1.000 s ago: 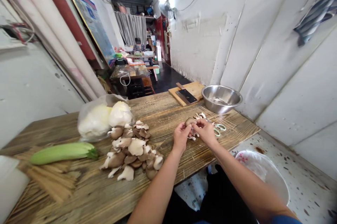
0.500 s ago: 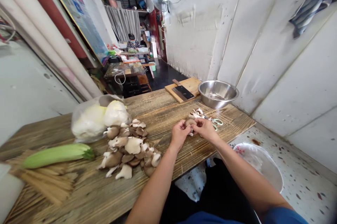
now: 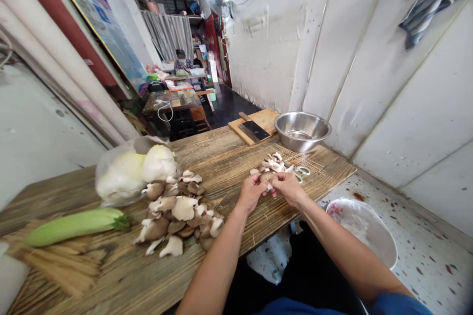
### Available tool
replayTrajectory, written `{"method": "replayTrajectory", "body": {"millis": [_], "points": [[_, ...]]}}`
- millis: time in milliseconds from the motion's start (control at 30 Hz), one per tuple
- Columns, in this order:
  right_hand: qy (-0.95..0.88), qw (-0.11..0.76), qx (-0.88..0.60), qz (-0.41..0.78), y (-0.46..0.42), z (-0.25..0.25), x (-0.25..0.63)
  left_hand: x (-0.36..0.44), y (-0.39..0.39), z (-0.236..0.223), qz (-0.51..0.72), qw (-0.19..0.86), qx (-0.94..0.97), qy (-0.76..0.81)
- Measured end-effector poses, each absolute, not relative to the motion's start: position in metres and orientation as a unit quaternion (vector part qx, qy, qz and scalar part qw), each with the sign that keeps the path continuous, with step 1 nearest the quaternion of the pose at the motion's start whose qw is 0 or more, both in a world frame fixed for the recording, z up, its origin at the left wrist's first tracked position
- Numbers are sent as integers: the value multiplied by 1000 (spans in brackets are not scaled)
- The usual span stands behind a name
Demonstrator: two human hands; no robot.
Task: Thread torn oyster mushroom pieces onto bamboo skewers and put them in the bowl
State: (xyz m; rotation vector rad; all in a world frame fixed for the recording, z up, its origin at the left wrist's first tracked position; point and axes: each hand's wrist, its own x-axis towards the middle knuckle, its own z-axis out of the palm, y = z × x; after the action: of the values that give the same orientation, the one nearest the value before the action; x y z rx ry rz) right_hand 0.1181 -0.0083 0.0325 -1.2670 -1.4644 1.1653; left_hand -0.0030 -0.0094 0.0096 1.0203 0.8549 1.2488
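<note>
Between my two hands is a brown oyster mushroom [image 3: 267, 177], pinched from both sides above the wooden table [image 3: 207, 152]. My left hand [image 3: 252, 191] has its fingers closed on the left edge; my right hand [image 3: 287, 188] grips the right edge. Just beyond them lies a small heap of mushroom pieces [image 3: 274, 161], partly hidden by the hands. Scissors with pale green handles [image 3: 303, 170] and several thin wooden skewers [image 3: 308, 159] rest beside that heap. A larger pile of whole oyster mushrooms [image 3: 183, 209] sits to the left of my left forearm.
A steel bowl [image 3: 303, 130] and a cutting board [image 3: 269, 118] with a cleaver [image 3: 254, 130] stand at the far edge. Leftward are bagged white vegetables [image 3: 125, 172], a green squash [image 3: 74, 226] and bundled sticks [image 3: 70, 265]. A lined bin [image 3: 369, 236] is on the floor. A person [image 3: 182, 61] sits far back.
Both hands have drawn slightly lower, off the small heap, showing more of its pieces. The mushroom stays pinched between them. The whole view has shifted a little.
</note>
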Motion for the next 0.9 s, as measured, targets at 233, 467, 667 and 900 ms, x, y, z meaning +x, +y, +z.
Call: {"method": "replayTrajectory", "body": {"millis": [233,467,667,900], "points": [[-631,401,-593,299,7,44,144,-16,-1,18,632,611,325,350],[-742,229,-623,97,39,83,137,-6,0,8,607,521,451,397],[-787,67,-612,42,66,108,104,-4,2,-5,636,438,469,429],[-901,-13,-424,90,65,115,-11,-1,-14,-8,547,262,650,459]]}}
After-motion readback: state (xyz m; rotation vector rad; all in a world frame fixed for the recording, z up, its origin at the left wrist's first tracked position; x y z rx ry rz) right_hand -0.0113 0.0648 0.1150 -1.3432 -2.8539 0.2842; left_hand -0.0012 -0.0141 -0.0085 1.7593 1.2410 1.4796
